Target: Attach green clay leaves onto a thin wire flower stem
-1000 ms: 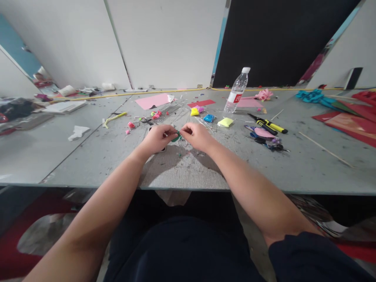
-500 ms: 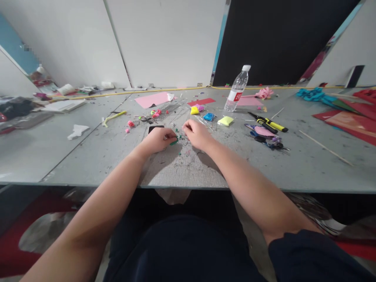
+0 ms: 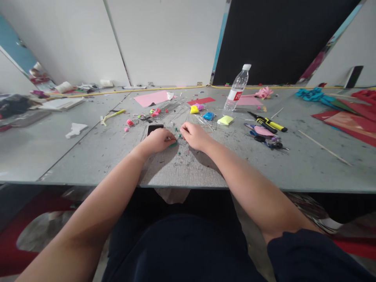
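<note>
My left hand (image 3: 158,140) rests low over the table with its fingers closed at a small green lump (image 3: 173,144) that looks like modelling clay. Just right of it, my right hand (image 3: 195,135) has thumb and fingertips pressed together; anything between them is too small to make out. Between the two hands lie tiny dark green bits (image 3: 179,136) and a tangle of thin, wire-like strands (image 3: 183,141). A dark phone-like object (image 3: 154,128) lies partly hidden behind my left hand.
Bright packets, among them a blue packet (image 3: 208,116) and a pale yellow packet (image 3: 225,120), lie beyond my right hand near a water bottle (image 3: 235,90). Yellow-black pliers (image 3: 266,122) are to the right. Small pink pieces (image 3: 129,122) and a yellow-green strip (image 3: 114,114) lie left.
My right hand has shifted very slightly left. My left hand has moved barely at all and stays at the green lump.
</note>
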`<action>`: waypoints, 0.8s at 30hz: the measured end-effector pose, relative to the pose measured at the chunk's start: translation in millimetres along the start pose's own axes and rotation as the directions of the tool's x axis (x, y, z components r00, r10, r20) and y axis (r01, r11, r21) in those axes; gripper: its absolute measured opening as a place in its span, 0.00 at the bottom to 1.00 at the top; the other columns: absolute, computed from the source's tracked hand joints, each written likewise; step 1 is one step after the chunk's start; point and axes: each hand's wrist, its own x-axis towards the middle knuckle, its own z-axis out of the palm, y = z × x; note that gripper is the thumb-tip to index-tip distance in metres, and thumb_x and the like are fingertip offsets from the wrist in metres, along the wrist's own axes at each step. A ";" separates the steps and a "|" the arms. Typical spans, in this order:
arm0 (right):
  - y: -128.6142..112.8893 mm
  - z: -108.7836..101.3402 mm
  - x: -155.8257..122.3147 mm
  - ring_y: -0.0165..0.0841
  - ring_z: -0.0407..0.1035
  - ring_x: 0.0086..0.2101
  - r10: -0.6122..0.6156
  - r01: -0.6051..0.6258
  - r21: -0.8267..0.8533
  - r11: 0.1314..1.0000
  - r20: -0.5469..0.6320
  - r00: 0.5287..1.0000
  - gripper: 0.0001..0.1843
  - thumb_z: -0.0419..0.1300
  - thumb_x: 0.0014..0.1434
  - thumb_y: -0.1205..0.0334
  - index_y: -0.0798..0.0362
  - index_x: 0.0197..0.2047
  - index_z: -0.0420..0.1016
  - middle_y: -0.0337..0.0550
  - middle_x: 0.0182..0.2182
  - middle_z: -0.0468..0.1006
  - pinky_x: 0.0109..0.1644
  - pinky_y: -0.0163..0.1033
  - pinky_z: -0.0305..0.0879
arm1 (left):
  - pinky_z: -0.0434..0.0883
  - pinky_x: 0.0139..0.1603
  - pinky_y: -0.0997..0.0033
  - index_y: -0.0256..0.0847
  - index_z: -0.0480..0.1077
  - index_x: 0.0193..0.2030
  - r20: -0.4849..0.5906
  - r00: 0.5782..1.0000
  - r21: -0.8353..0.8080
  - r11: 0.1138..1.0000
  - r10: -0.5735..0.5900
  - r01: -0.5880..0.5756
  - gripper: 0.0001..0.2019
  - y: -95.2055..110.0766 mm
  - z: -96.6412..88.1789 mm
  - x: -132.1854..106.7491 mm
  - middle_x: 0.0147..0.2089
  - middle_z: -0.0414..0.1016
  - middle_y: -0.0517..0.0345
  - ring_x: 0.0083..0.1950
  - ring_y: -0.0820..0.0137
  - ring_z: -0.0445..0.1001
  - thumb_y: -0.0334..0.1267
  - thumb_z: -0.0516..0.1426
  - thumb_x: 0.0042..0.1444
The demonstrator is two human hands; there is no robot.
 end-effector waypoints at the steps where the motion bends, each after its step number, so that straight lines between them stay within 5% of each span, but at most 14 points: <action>1: -0.2 -0.1 -0.1 0.34 0.68 0.31 -0.005 0.005 -0.004 1.000 -0.008 1.000 0.09 0.53 0.67 0.65 0.50 0.33 0.68 0.39 0.26 0.75 0.40 0.39 0.60 | 0.70 0.40 0.66 0.44 0.82 0.36 -0.024 1.000 -0.007 1.000 -0.006 0.006 0.07 0.8 -0.5 -0.1 0.37 0.84 0.52 0.38 0.63 0.78 0.37 0.61 0.57; 10: -3.1 0.1 -0.7 0.32 0.66 0.29 0.015 -0.008 0.123 0.992 -0.061 0.998 0.06 0.58 0.64 0.62 0.52 0.34 0.72 0.39 0.27 0.75 0.35 0.38 0.59 | 0.71 0.36 0.69 0.41 0.79 0.38 -0.247 0.961 -0.268 0.962 -0.127 0.058 0.07 31.0 -17.5 -3.6 0.35 0.81 0.55 0.33 0.70 0.75 0.41 0.63 0.60; 24: -1.7 6.6 0.2 0.28 0.61 0.21 0.176 -0.182 0.527 0.830 0.063 0.982 0.10 0.62 0.66 0.59 0.51 0.32 0.72 0.33 0.20 0.67 0.27 0.35 0.58 | 0.72 0.35 0.68 0.42 0.81 0.37 -0.411 0.912 -0.210 0.974 -0.007 -0.087 0.06 27.5 -13.4 -2.6 0.34 0.80 0.55 0.32 0.70 0.74 0.40 0.64 0.59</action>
